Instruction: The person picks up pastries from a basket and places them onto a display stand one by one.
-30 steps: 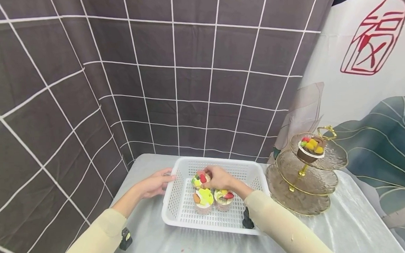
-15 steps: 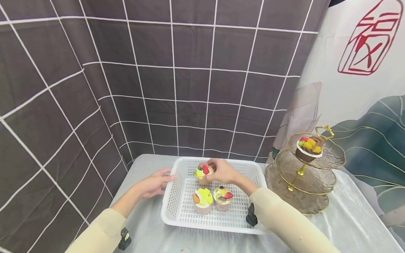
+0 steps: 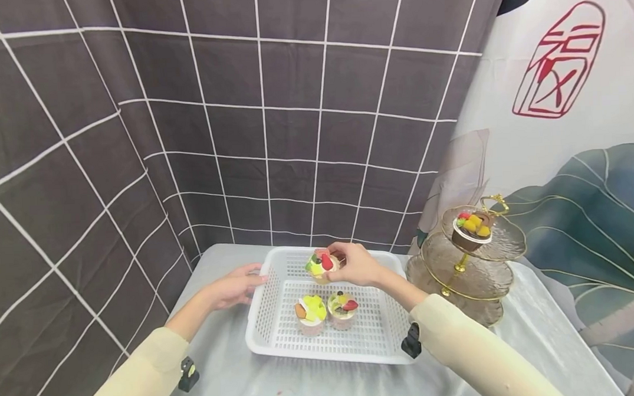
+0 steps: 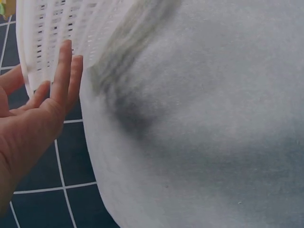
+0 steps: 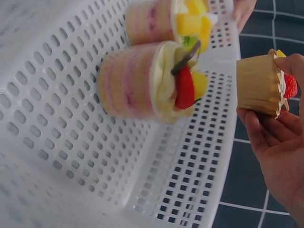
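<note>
My right hand (image 3: 359, 266) pinches a fruit-topped cupcake (image 3: 322, 265) above the back of the white plastic basket (image 3: 324, 358). In the right wrist view the cupcake has a tan paper cup (image 5: 259, 85), with red berry and yellow fruit on top. Straight fingers of my left hand (image 3: 236, 287) touch the basket's left side; the left wrist view shows them against its outer wall. Two clear dessert cups sit in the basket: one with yellow cubes (image 3: 311, 313), one with strawberry (image 3: 343, 309) on cream. Their sides show pink and cream layers in the right wrist view.
At the right stands a three-tier glass stand (image 3: 469, 277) with gold trim. A brown cupcake (image 3: 471, 231) with fruit rests on its top tier. The table carries a pale cloth (image 3: 223, 367). A dark gridded curtain (image 3: 287, 134) hangs behind.
My right hand has lifted the cupcake from among the dessert cups, up and slightly right, to above the basket's back part. My left hand stays at the basket's left side.
</note>
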Demonstrator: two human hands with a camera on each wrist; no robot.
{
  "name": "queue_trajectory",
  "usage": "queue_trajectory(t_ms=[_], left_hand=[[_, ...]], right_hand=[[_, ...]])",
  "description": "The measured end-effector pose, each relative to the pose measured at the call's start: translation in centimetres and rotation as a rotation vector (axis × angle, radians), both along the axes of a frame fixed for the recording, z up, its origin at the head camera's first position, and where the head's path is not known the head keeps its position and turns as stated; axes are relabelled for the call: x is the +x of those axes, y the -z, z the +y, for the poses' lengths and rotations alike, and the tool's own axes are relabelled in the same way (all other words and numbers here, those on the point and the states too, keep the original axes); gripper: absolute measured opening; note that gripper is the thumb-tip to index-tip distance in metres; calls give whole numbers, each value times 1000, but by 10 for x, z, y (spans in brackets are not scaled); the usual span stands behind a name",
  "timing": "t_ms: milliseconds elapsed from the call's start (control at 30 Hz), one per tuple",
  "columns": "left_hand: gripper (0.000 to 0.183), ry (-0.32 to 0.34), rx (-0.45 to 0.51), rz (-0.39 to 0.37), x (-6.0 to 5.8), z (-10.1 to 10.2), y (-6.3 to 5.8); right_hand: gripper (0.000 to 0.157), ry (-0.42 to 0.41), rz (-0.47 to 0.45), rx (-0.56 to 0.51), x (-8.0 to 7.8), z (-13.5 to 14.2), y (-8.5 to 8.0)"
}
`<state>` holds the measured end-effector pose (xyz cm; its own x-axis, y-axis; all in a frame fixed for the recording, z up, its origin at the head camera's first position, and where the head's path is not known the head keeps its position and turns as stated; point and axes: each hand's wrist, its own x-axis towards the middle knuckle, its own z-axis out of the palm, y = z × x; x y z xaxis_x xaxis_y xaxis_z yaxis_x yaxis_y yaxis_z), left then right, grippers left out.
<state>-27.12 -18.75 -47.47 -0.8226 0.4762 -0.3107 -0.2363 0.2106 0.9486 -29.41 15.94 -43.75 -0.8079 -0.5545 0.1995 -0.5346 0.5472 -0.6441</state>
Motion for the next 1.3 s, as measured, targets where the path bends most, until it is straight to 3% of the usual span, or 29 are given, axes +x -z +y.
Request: queue_trajectory(t_ms=[267, 633, 867, 1300], left_hand=[[58, -16, -31, 9, 1, 2, 2], [58, -38, -31, 5, -1, 1, 7], [59, -33, -21, 6, -1, -1, 6], [60, -7, 10, -4, 0, -1, 4]], right_hand=[[56, 6, -47, -42, 24, 15, -8], [54, 216, -44, -140, 50, 54, -23], [47, 290, -41, -185, 65, 81, -43], [41, 387, 79, -134, 97, 129, -84]])
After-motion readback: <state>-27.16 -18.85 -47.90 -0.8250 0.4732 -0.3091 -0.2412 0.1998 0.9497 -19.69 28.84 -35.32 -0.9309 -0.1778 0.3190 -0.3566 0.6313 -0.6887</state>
